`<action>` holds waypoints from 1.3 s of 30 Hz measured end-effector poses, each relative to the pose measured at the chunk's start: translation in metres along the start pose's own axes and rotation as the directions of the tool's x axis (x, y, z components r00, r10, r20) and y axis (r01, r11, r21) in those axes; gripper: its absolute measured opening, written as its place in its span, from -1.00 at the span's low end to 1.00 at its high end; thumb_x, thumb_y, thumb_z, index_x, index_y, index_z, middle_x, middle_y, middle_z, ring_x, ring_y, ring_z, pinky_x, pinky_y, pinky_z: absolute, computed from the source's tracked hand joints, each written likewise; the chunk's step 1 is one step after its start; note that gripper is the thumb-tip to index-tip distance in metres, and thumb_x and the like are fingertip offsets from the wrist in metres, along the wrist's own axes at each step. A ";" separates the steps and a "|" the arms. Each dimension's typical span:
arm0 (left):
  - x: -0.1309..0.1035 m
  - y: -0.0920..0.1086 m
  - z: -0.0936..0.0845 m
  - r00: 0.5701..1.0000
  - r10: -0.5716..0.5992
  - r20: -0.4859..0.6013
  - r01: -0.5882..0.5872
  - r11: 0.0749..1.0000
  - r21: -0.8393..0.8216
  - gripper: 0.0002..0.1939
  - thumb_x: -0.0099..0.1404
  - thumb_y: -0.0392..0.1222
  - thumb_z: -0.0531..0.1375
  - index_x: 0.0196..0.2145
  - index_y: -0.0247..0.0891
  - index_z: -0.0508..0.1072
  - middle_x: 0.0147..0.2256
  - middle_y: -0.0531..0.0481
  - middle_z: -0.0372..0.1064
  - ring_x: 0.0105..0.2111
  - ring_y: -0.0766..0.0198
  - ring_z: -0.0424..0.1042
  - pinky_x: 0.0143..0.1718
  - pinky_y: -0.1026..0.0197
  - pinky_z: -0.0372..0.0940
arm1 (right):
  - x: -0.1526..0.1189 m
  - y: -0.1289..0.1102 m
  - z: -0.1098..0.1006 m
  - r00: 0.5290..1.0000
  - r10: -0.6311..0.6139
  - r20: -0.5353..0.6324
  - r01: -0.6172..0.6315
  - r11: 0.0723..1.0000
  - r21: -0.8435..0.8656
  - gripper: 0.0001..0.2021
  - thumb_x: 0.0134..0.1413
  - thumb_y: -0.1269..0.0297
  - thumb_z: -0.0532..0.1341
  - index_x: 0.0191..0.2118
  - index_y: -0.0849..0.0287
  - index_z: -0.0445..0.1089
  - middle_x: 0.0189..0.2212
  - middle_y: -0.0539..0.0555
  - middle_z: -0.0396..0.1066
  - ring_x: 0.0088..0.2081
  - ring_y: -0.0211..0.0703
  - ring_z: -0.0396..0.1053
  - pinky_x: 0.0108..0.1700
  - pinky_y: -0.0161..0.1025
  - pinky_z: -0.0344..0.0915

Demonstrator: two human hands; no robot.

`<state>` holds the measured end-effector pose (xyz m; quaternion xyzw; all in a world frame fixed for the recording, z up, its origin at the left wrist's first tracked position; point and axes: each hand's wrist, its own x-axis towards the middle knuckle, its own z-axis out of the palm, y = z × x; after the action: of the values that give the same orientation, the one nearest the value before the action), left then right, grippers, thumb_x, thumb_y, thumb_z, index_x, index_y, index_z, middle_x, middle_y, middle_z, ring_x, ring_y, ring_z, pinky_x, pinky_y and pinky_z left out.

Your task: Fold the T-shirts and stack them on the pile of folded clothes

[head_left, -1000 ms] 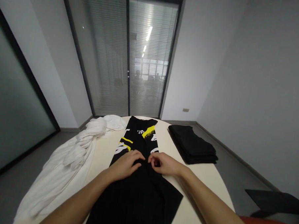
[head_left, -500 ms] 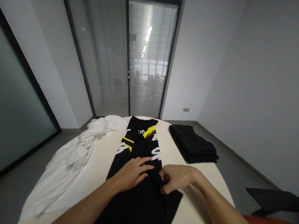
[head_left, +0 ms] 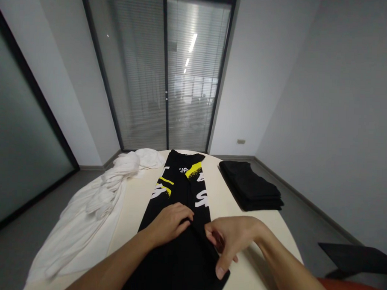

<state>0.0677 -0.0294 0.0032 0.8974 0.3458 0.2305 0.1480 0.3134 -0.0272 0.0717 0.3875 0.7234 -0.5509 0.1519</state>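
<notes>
Desk [head_left: 133, 202] beneath, shirt [head_left: 175, 264] under our hands

Its long axis runs away from us, collar farthest, toward the glass door [head_left: 190, 119]. Our left hand [head_left: 171, 223] rests on its middle, fingers bent; our right hand [head_left: 236, 232], nearer its right edge, curls there with thumb spread downward. Whether either pinches cloth, we cannot quite tell.

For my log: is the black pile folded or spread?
Folded: the black pile shows flat layers stacked at its near edge.
</notes>
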 end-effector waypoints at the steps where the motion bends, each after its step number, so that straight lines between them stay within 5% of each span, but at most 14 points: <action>1: 0.000 0.000 0.000 1.000 -0.004 0.001 0.004 1.000 0.001 -0.89 0.36 -0.31 0.17 -0.18 -0.16 0.43 -0.06 0.02 0.49 -0.04 0.20 0.41 0.03 0.13 0.29 | 0.001 0.001 0.001 0.999 0.042 0.024 -0.041 0.999 -0.023 -0.33 -0.53 0.07 0.58 -0.35 0.11 0.15 -0.64 -0.16 0.36 -0.64 -0.32 0.30 -0.66 -0.47 0.13; 3: 0.001 0.001 0.000 1.000 -0.010 0.000 0.010 1.000 -0.002 -0.90 0.36 -0.32 0.17 -0.19 -0.16 0.43 -0.06 0.02 0.49 -0.05 0.20 0.41 0.02 0.13 0.29 | 0.004 0.006 0.002 0.998 0.046 0.038 -0.045 0.999 -0.028 -0.37 -0.47 0.08 0.57 -0.35 0.11 0.14 -0.66 -0.17 0.35 -0.64 -0.28 0.35 -0.65 -0.47 0.15; 6: 0.001 0.003 0.000 1.000 -0.017 -0.004 0.017 1.000 -0.014 -0.90 0.35 -0.32 0.17 -0.20 -0.16 0.42 -0.06 0.02 0.49 -0.04 0.19 0.41 0.02 0.13 0.29 | 0.010 0.012 0.002 0.991 -0.109 0.080 0.100 0.988 0.114 -0.42 -0.35 0.05 0.53 -0.37 0.13 0.14 -0.68 -0.19 0.32 -0.63 -0.27 0.40 -0.60 -0.46 0.24; 11: 0.000 0.002 -0.004 1.000 -0.028 -0.005 0.028 0.999 -0.029 -0.81 0.24 -0.41 0.15 -0.23 -0.16 0.41 -0.09 0.02 0.47 -0.06 0.20 0.40 0.00 0.16 0.29 | 0.016 0.007 0.004 0.874 -0.458 0.162 0.338 0.812 0.476 -0.40 -0.24 0.01 0.51 -0.16 0.19 0.25 -0.49 -0.03 0.48 -0.46 -0.21 0.51 -0.36 -0.31 0.42; 13: -0.001 -0.001 -0.006 0.999 -0.041 -0.011 0.041 0.999 -0.027 -0.75 0.20 -0.46 0.12 -0.23 -0.16 0.40 -0.12 0.02 0.47 -0.07 0.21 0.39 -0.02 0.17 0.29 | 0.020 0.004 0.006 0.825 -0.537 0.178 0.372 0.752 0.545 -0.38 -0.18 0.03 0.50 -0.07 0.22 0.28 -0.39 0.06 0.52 -0.36 -0.18 0.53 -0.25 -0.25 0.44; 15: -0.003 -0.005 -0.008 0.998 -0.060 -0.016 0.060 0.998 -0.025 -0.73 0.19 -0.47 0.09 -0.23 -0.15 0.39 -0.13 0.03 0.46 -0.08 0.22 0.39 -0.03 0.18 0.29 | 0.024 0.004 0.008 0.827 -0.548 0.127 0.403 0.734 0.547 -0.39 -0.16 0.06 0.50 -0.04 0.23 0.31 -0.36 0.06 0.52 -0.35 -0.22 0.52 -0.23 -0.26 0.43; 18: -0.005 -0.010 -0.009 0.998 -0.064 -0.008 0.063 0.998 -0.028 -0.74 0.20 -0.47 0.08 -0.23 -0.15 0.39 -0.11 0.02 0.45 -0.08 0.22 0.38 -0.01 0.17 0.28 | 0.027 0.009 0.005 0.890 -0.453 0.048 0.392 0.817 0.422 -0.37 -0.35 0.13 0.57 -0.11 0.24 0.39 -0.40 -0.04 0.48 -0.41 -0.32 0.46 -0.32 -0.38 0.38; 21: -0.005 -0.011 -0.008 0.999 -0.054 -0.007 0.054 0.998 -0.019 -0.73 0.19 -0.47 0.08 -0.24 -0.15 0.39 -0.11 0.01 0.43 -0.08 0.21 0.38 -0.01 0.16 0.27 | 0.024 0.014 0.000 0.950 -0.279 0.143 0.234 0.934 0.270 -0.37 -0.52 0.10 0.59 -0.23 0.23 0.41 -0.45 -0.08 0.47 -0.46 -0.34 0.43 -0.39 -0.42 0.32; 27: -0.005 -0.012 -0.006 0.998 -0.064 -0.021 0.064 0.998 -0.029 -0.72 0.15 -0.48 0.09 -0.25 -0.15 0.37 -0.13 0.02 0.41 -0.09 0.21 0.37 -0.02 0.17 0.26 | 0.016 -0.001 0.008 0.970 -0.049 0.239 0.012 0.988 0.153 -0.23 -0.75 0.01 0.60 -0.36 0.12 0.17 -0.44 -0.11 0.49 -0.48 -0.26 0.44 -0.43 -0.40 0.27; 31: -0.004 -0.015 -0.005 0.996 -0.080 -0.027 0.077 0.994 -0.075 -0.72 0.14 -0.49 0.09 -0.27 -0.15 0.38 -0.15 0.04 0.43 -0.10 0.22 0.37 -0.02 0.17 0.27 | 0.013 -0.020 0.026 0.997 -0.031 0.064 0.044 0.977 -0.210 -0.32 -0.59 -0.12 0.54 -0.39 0.10 0.18 -0.53 -0.14 0.44 -0.53 -0.27 0.36 -0.43 -0.37 0.19; 34: -0.003 -0.017 -0.004 0.996 -0.090 -0.026 0.087 0.991 -0.099 -0.73 0.13 -0.48 0.09 -0.29 -0.16 0.38 -0.18 0.04 0.44 -0.11 0.22 0.38 -0.02 0.16 0.27 | 0.011 -0.031 0.042 0.979 -0.155 -0.133 0.054 0.825 -0.563 -0.46 -0.44 -0.12 0.48 -0.38 0.08 0.29 -0.58 -0.13 0.34 -0.57 -0.25 0.25 -0.49 -0.32 0.08; 39: -0.003 -0.019 -0.004 0.996 -0.087 -0.036 0.082 0.990 -0.113 -0.74 0.13 -0.48 0.11 -0.30 -0.16 0.39 -0.17 0.05 0.45 -0.12 0.23 0.39 -0.03 0.17 0.27 | 0.008 -0.040 0.053 0.954 -0.286 -0.090 0.162 0.744 -0.649 -0.67 -0.24 0.14 0.39 -0.25 0.05 0.43 -0.57 -0.10 0.34 -0.58 -0.24 0.21 -0.51 -0.33 0.04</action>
<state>0.0525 -0.0176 -0.0022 0.8674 0.3730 0.2612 0.2004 0.2680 -0.0762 0.0747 0.2724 0.9186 -0.2506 0.1387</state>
